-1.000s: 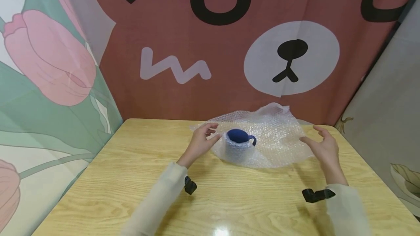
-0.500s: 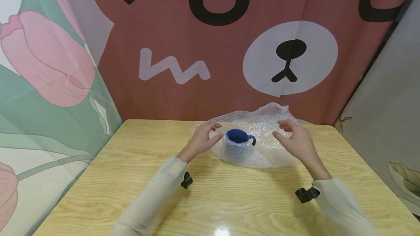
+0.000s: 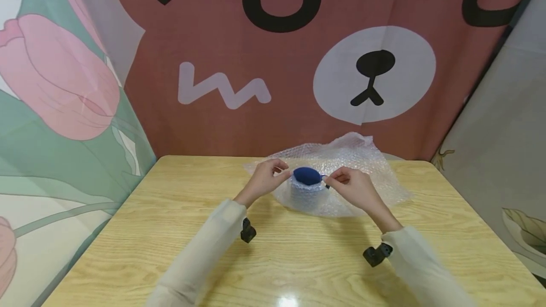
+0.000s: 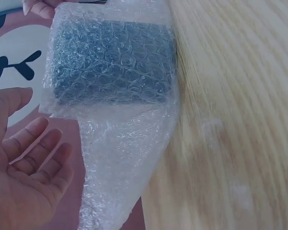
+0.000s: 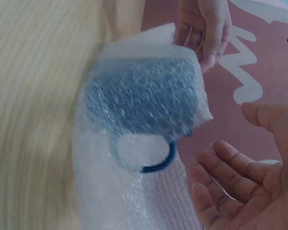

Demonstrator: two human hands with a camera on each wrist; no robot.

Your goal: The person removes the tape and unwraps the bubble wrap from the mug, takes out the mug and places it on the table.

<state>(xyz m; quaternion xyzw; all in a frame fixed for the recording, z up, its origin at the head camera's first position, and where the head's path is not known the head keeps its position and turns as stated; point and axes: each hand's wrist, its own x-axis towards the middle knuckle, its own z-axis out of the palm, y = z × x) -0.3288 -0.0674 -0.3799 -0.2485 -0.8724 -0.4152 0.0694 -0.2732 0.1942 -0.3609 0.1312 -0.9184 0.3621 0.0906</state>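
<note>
A blue mug [image 3: 306,176] stands upright at the back of the table, its side wrapped in clear bubble wrap [image 3: 362,169] that spreads out behind it and to the right. The mug's handle [image 5: 159,166] points right, partly outside the wrap. My left hand [image 3: 265,176] hovers by the wrapped mug's left side; in the left wrist view its relaxed fingers hold nothing. Beside the handle is my right hand [image 3: 356,187]. The right wrist view shows its thumb apart from loosely bent fingers, with a gap to the mug. The wrap blurs the mug's wall.
The light wooden table [image 3: 170,207] reaches to a curtain [image 3: 213,60] with a bear face at the back. A tulip-patterned cloth [image 3: 59,84] hangs on the left, and a grey cloth [image 3: 499,131] on the right. Small black cameras sit at both wrists.
My right hand has moved left, from the wrap's right edge to beside the mug's handle. My left hand has stayed nearly in place. The mug has not moved on the table.
</note>
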